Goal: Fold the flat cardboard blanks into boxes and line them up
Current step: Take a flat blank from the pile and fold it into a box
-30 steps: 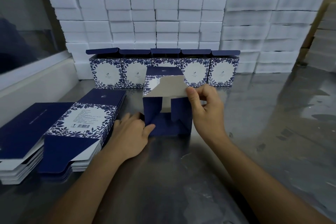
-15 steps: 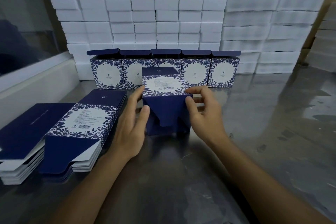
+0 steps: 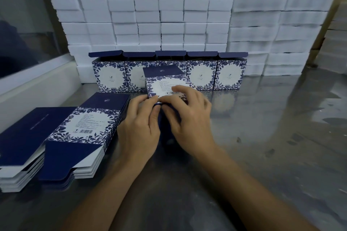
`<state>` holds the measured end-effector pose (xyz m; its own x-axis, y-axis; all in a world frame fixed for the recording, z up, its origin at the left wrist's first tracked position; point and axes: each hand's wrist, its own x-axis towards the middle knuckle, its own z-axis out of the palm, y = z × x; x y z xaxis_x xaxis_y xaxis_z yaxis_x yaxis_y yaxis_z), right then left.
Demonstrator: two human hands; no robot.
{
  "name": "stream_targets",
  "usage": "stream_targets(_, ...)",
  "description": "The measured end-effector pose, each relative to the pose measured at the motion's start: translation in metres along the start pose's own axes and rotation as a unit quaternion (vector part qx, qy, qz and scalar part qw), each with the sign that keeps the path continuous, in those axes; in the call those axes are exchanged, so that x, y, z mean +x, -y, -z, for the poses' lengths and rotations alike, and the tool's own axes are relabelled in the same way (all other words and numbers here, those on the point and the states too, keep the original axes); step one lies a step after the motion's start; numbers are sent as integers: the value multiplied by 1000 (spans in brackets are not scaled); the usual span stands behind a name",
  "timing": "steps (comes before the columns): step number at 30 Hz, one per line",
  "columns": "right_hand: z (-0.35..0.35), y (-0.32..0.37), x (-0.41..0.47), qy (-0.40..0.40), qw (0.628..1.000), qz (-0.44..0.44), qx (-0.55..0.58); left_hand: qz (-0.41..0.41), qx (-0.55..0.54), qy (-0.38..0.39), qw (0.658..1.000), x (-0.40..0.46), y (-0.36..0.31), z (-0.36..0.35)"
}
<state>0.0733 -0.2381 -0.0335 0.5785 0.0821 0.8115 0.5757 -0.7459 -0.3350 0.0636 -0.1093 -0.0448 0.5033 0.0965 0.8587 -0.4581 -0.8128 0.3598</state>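
Note:
A navy and white floral box lies on its side on the metal table, its near end toward me. My left hand grips that end from the left, thumb against the flap. My right hand covers the end from the right, fingers curled over the box's upper face. The flaps themselves are hidden under both hands. Behind it, several folded boxes stand in a row with lids open. Two stacks of flat blanks lie at the left.
A wall of white cartons rises behind the row and to the right. A white ledge under a window borders the table's left side. Bare, wet-looking metal spreads to the right.
The near flap, open a second ago, has been folded down. Both hands have closed in over the box's near end, and the box has tipped further back.

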Motion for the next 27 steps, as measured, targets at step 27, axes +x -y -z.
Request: stream_targets(27,4,-40,0,-10,981,-107,163,80,-91,101,987,-5,15,-6)
